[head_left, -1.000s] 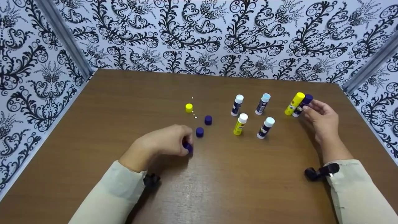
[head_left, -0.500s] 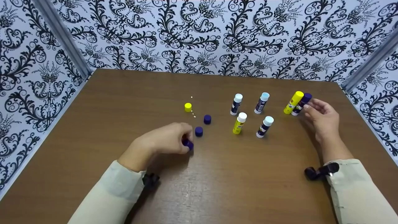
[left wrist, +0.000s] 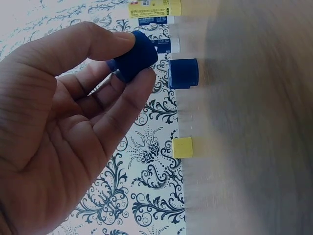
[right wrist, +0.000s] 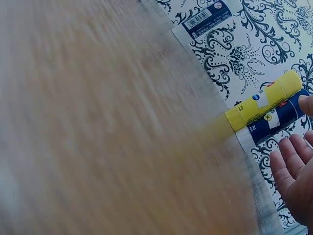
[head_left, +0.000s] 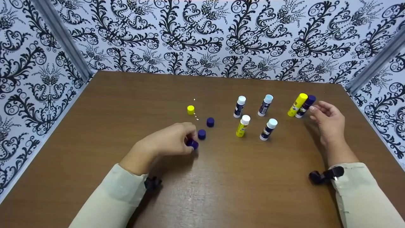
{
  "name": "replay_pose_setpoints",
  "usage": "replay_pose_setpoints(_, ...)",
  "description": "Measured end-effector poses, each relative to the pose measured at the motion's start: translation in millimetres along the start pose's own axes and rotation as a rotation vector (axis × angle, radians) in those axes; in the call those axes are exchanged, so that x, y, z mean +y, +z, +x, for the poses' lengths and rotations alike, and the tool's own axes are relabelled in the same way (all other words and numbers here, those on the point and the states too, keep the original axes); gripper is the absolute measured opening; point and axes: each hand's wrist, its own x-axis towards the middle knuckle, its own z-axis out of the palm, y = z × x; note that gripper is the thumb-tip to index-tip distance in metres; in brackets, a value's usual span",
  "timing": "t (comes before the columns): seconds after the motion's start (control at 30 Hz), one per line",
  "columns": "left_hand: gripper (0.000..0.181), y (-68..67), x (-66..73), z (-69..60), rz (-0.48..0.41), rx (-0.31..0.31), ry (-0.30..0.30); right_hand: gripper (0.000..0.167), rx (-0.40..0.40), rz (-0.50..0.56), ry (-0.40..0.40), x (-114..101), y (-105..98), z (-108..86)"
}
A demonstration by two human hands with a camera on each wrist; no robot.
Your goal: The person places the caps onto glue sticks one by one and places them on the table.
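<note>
My left hand (head_left: 172, 139) pinches a dark blue cap (head_left: 192, 144) between thumb and fingers, low over the table; the left wrist view shows this held cap (left wrist: 139, 56) tilted. Just beyond it, two more dark blue caps (head_left: 202, 134) and a yellow cap (head_left: 190, 110) sit on the table. At the right, a capped yellow glue stick (head_left: 297, 104) and a capped dark blue glue stick (head_left: 305, 106) stand side by side. My right hand (head_left: 330, 123) is beside the blue one, thumb at its cap and other fingers loose; whether the thumb touches it, I cannot tell.
Several glue sticks with white tops stand between the hands: a yellow one (head_left: 242, 126) and dark blue ones, such as the nearest (head_left: 268, 129). Small white crumbs (head_left: 196, 118) lie near the yellow cap. A patterned wall (head_left: 202, 38) borders the table (head_left: 221, 190) at the back.
My left hand has moved slightly forward with the pinched cap, closer to the other blue caps. My right hand's fingers have loosened from the dark blue glue stick, which stays standing.
</note>
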Motion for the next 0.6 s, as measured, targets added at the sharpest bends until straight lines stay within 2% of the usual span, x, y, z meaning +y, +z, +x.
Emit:
replay_pose_setpoints(0.33,0.011,1.6,-1.5,1.4,-0.03,0.025,0.02,0.036,0.05,-0.039,0.004,-4.6,1.5,-4.1)
replay_pose_setpoints(0.53,0.012,1.4,-2.8,3.0,-0.014,0.044,0.039,0.042,0.051,-0.077,0.015,-9.3,2.2,-7.2)
replay_pose_setpoints(0.6,0.011,1.0,-2.8,3.3,-0.005,0.054,0.054,0.039,0.064,-0.066,0.01,-9.6,3.3,-7.1)
